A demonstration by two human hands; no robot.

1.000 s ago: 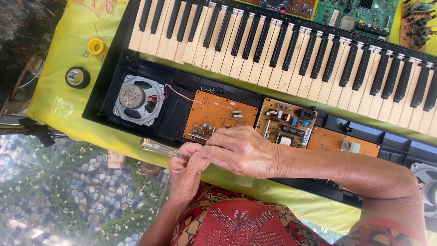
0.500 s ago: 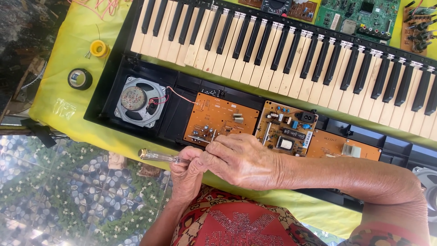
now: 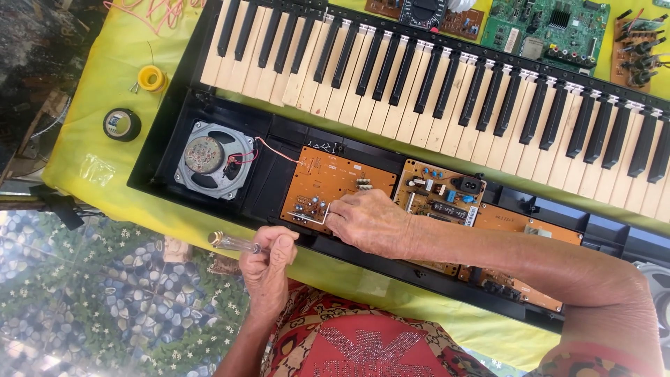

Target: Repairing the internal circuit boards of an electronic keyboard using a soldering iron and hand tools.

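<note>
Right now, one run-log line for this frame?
left hand: holds clear-handled screwdriver | right hand: fingertips on orange circuit board | open keyboard

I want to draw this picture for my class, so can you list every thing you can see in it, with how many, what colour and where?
keyboard: one, black case opened up, white and black keys, across the yellow cloth
speaker: one, grey, left end inside the case
orange circuit boards: three, in a row inside the case below the keys
yellow cloth: one, under the keyboard
yellow spool: one, on the cloth, upper left
black tape roll: one, below the spool
green circuit board: one, top right, beyond the keys
clear-handled tool: one, held in front of the case
left hand: closed around the tool
right hand: fingertips on the leftmost orange board
</note>
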